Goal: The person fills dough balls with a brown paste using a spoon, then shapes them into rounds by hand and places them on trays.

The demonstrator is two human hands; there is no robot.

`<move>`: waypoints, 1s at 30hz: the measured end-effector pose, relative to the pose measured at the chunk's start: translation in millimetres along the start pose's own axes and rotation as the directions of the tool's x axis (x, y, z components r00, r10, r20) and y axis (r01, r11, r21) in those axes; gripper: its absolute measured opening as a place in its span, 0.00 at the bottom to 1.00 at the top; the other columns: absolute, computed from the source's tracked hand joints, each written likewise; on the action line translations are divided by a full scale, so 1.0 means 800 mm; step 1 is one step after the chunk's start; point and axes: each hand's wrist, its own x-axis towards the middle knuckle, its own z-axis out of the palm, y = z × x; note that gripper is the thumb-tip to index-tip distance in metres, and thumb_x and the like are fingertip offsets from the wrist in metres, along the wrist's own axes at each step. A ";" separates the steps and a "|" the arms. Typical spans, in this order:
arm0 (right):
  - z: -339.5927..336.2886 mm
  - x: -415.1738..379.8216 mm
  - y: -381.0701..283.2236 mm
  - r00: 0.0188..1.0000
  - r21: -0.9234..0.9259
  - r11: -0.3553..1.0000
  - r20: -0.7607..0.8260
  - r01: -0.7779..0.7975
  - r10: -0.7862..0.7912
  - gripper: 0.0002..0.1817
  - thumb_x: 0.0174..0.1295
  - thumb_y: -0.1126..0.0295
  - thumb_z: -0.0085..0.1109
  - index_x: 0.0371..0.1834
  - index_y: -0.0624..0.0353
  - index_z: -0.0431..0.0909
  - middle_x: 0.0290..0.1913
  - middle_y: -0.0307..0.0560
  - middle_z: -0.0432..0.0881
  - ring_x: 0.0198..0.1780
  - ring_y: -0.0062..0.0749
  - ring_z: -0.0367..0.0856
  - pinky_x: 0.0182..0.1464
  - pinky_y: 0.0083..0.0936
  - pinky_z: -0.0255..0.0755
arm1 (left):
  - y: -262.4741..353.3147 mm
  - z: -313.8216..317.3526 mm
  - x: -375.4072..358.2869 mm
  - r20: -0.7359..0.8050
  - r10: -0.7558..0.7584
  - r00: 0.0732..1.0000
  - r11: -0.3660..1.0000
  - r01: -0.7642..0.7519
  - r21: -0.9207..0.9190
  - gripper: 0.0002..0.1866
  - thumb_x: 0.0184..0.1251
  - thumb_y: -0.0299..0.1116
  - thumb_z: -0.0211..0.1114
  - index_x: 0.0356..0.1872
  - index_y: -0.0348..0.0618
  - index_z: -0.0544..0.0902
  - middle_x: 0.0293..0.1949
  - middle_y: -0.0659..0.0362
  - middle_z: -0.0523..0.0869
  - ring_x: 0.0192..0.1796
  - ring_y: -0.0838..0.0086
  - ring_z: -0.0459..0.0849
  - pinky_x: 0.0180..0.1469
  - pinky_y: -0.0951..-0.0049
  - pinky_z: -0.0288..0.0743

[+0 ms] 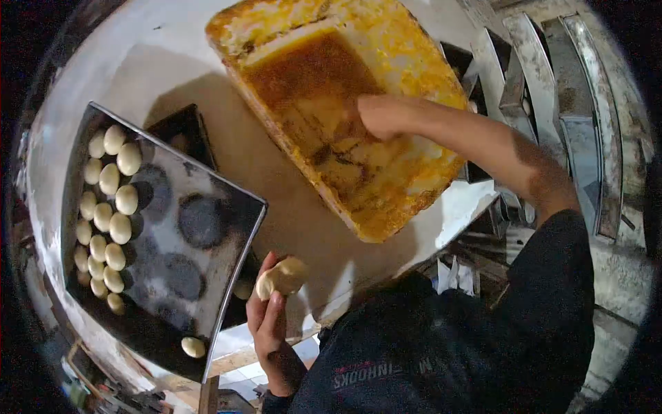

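My left hand (pixel 267 323) is closed around a pale lump of dough (pixel 284 276), with the thumb and fingers pressed on its sides. It is just right of a dark metal tray (pixel 231 245). Several smooth, pale dough balls (pixel 108 179) stand in rows along the tray's left side, and a single dough ball (pixel 193 347) lies near its lower corner. My right hand (pixel 378 117) reaches down into a rectangular tub (pixel 276 131) smeared with yellow-orange grease, with brown liquid inside. The fingers of that hand are hidden in the tub.
Another dark tin (pixel 196 131) is partly covered by the tray, on a pale worktop (pixel 172 58). Long metal tins (pixel 534 76) are lined up at the right. The worktop's near edge runs close to my body.
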 end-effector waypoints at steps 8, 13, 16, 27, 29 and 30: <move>0.036 -0.017 -0.001 0.971 0.014 0.978 0.117 0.206 -0.206 0.13 0.48 0.64 0.60 0.31 0.62 0.84 0.32 0.56 0.84 0.36 0.52 0.82 0.38 0.42 0.75 | -0.013 -0.004 0.004 -0.052 -0.003 0.999 0.999 0.001 -0.039 0.36 0.65 0.36 0.61 0.68 0.23 0.58 0.64 0.40 0.70 0.66 0.57 0.71 0.69 0.60 0.59; 0.020 -0.104 0.013 0.889 0.481 0.748 -0.272 0.457 -0.368 0.14 0.51 0.64 0.62 0.35 0.63 0.85 0.27 0.51 0.85 0.29 0.42 0.83 0.33 0.33 0.73 | 0.002 0.035 0.004 0.052 0.130 0.990 0.986 -0.123 -0.109 0.33 0.67 0.31 0.58 0.68 0.24 0.59 0.66 0.41 0.68 0.67 0.58 0.70 0.70 0.60 0.59; 0.019 -0.166 -0.008 0.963 0.640 0.721 -0.213 0.266 -0.166 0.13 0.59 0.68 0.60 0.42 0.65 0.84 0.31 0.50 0.86 0.27 0.31 0.81 0.32 0.25 0.72 | 0.012 0.071 -0.007 -0.006 0.175 0.985 0.980 -0.175 -0.096 0.27 0.70 0.29 0.53 0.66 0.24 0.62 0.68 0.45 0.66 0.67 0.60 0.70 0.69 0.62 0.62; 0.223 -0.156 -0.185 0.338 0.212 0.891 -0.939 0.400 0.071 0.24 0.55 0.86 0.53 0.57 0.63 0.77 0.31 0.48 0.72 0.31 0.35 0.75 0.33 0.31 0.73 | -0.013 0.105 -0.037 0.010 -0.063 0.998 0.892 0.061 -0.449 0.24 0.76 0.41 0.49 0.63 0.33 0.69 0.58 0.52 0.77 0.58 0.66 0.77 0.61 0.66 0.70; 0.269 -0.125 -0.188 0.364 0.237 0.898 -0.926 0.370 0.094 0.27 0.53 0.86 0.52 0.60 0.60 0.75 0.33 0.49 0.72 0.34 0.38 0.74 0.36 0.32 0.74 | -0.039 0.086 -0.038 -0.009 0.002 1.000 0.937 -0.005 -0.350 0.24 0.76 0.39 0.49 0.65 0.33 0.68 0.61 0.52 0.75 0.62 0.64 0.75 0.65 0.63 0.67; 0.290 -0.114 -0.189 0.402 0.272 0.908 -0.907 0.320 0.130 0.30 0.51 0.85 0.52 0.62 0.58 0.73 0.35 0.50 0.71 0.36 0.41 0.74 0.38 0.34 0.76 | -0.053 0.078 -0.038 -0.019 0.069 0.997 0.958 -0.072 -0.277 0.23 0.76 0.38 0.50 0.64 0.33 0.68 0.60 0.52 0.75 0.61 0.65 0.75 0.64 0.63 0.69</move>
